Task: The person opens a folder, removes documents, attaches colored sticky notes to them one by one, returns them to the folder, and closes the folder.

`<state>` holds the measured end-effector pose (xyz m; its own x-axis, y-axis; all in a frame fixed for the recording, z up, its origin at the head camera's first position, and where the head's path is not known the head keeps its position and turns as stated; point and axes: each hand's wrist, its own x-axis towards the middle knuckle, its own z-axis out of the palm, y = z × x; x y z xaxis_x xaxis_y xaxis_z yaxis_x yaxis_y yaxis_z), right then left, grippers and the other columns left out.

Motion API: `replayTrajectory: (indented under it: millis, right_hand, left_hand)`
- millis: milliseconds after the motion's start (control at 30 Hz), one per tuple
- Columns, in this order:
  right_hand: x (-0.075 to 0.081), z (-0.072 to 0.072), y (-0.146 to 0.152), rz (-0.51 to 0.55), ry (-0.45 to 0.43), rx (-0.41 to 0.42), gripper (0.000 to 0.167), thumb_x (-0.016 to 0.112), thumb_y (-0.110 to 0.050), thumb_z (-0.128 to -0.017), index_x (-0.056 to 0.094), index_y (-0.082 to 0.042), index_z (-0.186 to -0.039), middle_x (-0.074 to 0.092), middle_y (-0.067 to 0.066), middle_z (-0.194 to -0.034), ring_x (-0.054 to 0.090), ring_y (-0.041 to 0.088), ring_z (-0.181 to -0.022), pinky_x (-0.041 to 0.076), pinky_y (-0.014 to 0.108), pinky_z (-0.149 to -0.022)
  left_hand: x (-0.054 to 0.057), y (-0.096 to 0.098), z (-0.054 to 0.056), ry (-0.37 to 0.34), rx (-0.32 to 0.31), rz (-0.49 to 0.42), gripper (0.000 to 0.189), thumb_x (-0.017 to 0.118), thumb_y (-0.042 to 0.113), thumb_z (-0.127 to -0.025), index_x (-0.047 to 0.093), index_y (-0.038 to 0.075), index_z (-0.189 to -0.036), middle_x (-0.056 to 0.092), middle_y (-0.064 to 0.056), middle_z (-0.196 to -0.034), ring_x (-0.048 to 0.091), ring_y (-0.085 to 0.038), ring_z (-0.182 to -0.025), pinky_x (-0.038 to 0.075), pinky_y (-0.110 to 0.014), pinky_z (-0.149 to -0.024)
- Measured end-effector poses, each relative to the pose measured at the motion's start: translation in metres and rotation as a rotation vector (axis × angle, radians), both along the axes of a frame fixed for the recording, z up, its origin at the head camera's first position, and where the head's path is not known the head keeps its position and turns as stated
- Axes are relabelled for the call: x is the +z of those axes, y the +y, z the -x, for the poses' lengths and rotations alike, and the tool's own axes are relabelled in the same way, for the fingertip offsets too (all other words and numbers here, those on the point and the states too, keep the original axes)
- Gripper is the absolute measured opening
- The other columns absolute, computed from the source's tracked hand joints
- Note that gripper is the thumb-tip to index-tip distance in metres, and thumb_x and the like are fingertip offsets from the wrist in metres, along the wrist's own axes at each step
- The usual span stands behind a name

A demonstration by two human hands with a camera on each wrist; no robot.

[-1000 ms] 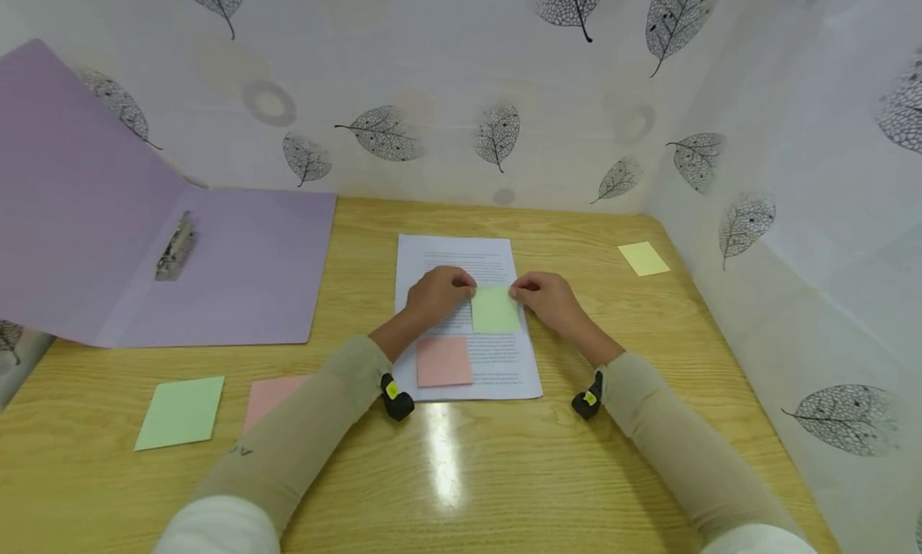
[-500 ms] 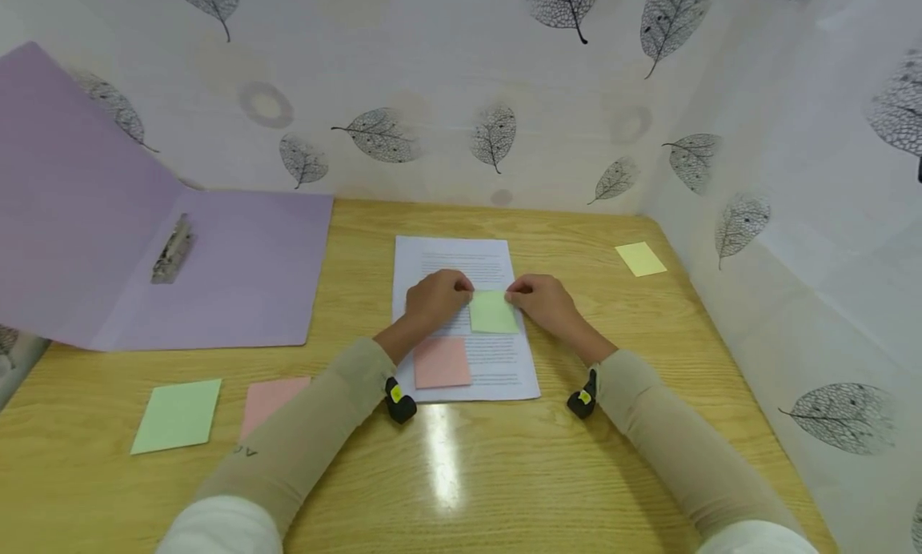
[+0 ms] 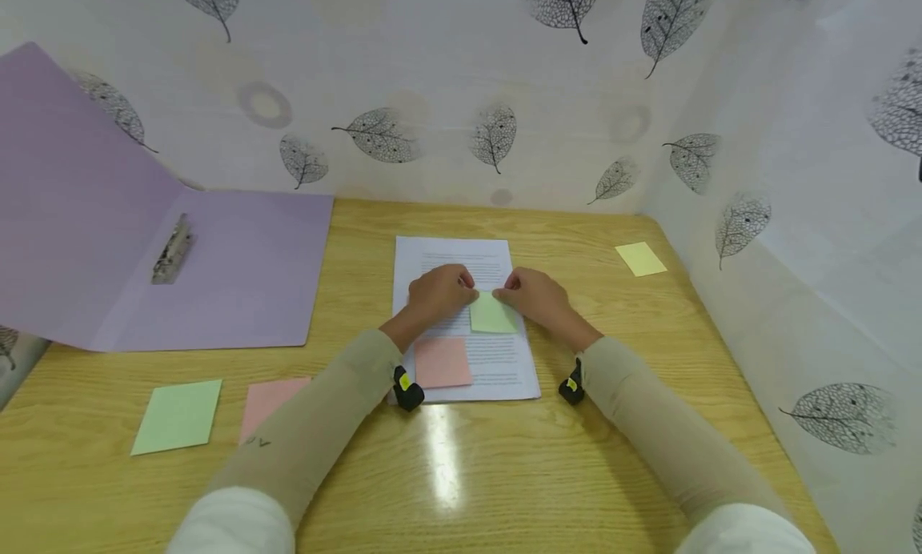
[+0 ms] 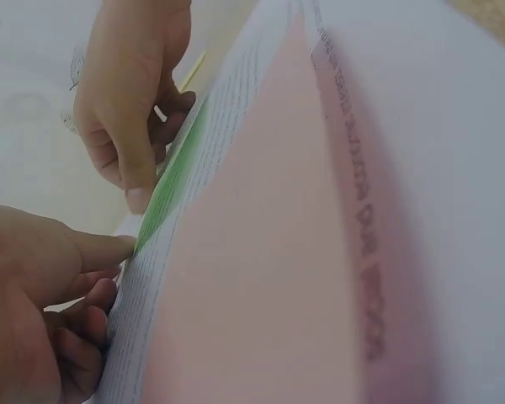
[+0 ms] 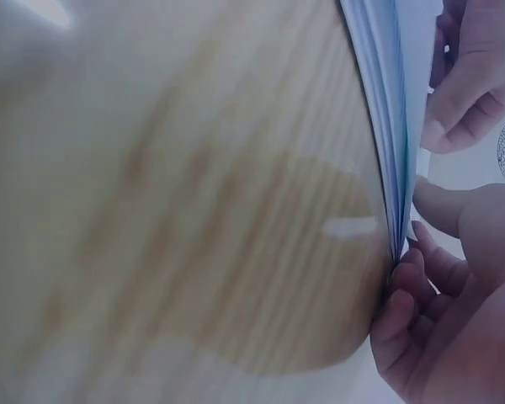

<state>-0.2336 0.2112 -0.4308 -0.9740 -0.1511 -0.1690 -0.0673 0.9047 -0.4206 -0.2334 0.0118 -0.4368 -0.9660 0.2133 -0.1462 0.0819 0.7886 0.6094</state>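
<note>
A pale green sticky note (image 3: 493, 312) lies on a stack of printed sheets (image 3: 504, 386). My left hand (image 3: 439, 290) presses its thumb at the note's upper left corner, fingers curled beside it. Pressing along the same upper edge, my right hand (image 3: 536, 298) has its thumb near the note's middle. In the left wrist view, both thumb tips meet the green note (image 4: 172, 177) while the curled fingers stay apart from them. Lower on the top sheet sits a pink sticky note (image 3: 442, 362), its near edge lifted in the left wrist view.
An open purple folder (image 3: 252, 274) with a metal clip (image 3: 173, 250) stands at left. A green note (image 3: 176, 416) and a pink note (image 3: 270, 402), partly under my left forearm, lie in front of it. A yellow note (image 3: 640, 258) is at back right, near the curtain wall.
The thumbs have gone from the green note's two upper corners to closer together, the right hand sliding left along the top edge. The note lies flatter on the sheet.
</note>
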Motion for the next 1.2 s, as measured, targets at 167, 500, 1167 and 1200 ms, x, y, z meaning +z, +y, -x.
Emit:
replayTrajectory:
  millis: [167, 500, 1167, 1200]
  right_hand:
    - [0.003, 0.001, -0.008, -0.050, -0.033, 0.000, 0.043, 0.064, -0.056, -0.094, 0.064, -0.013, -0.097, 0.068, 0.003, -0.093, 0.057, 0.019, -0.077, 0.040, 0.032, -0.066]
    - [-0.001, -0.002, -0.003, 0.044, -0.014, -0.037, 0.024, 0.061, -0.028, -0.102, 0.064, -0.005, -0.109, 0.067, 0.010, -0.100, 0.059, 0.023, -0.083, 0.046, 0.033, -0.071]
    - [0.002, -0.008, 0.031, -0.014, 0.039, 0.280, 0.055, 0.063, -0.035, -0.100, 0.052, -0.009, -0.147, 0.036, 0.012, -0.160, 0.043, 0.036, -0.142, 0.040, 0.056, -0.112]
    - [0.003, -0.009, 0.031, -0.043, 0.036, 0.295, 0.057, 0.064, -0.036, -0.099, 0.051, -0.010, -0.148, 0.036, 0.012, -0.161, 0.040, 0.036, -0.144, 0.038, 0.057, -0.113]
  left_hand:
    - [0.000, 0.006, 0.001, 0.023, 0.017, 0.082, 0.029, 0.071, 0.046, -0.092, 0.068, 0.020, -0.102, 0.071, 0.002, -0.108, 0.062, -0.020, -0.089, 0.046, -0.046, -0.086]
    - [-0.010, -0.008, 0.001, 0.067, 0.011, 0.024, 0.014, 0.064, 0.032, -0.099, 0.070, 0.023, -0.107, 0.071, 0.004, -0.106, 0.064, -0.017, -0.094, 0.049, -0.043, -0.081]
    - [0.008, -0.036, -0.072, 0.043, -0.323, -0.188, 0.027, 0.067, 0.026, -0.098, 0.072, 0.013, -0.121, 0.068, -0.001, -0.120, 0.063, -0.017, -0.105, 0.053, -0.035, -0.092]
    - [0.009, -0.037, -0.079, 0.064, -0.360, -0.169, 0.029, 0.068, 0.026, -0.097, 0.072, 0.011, -0.121, 0.069, -0.002, -0.120, 0.063, -0.018, -0.107, 0.052, -0.036, -0.095]
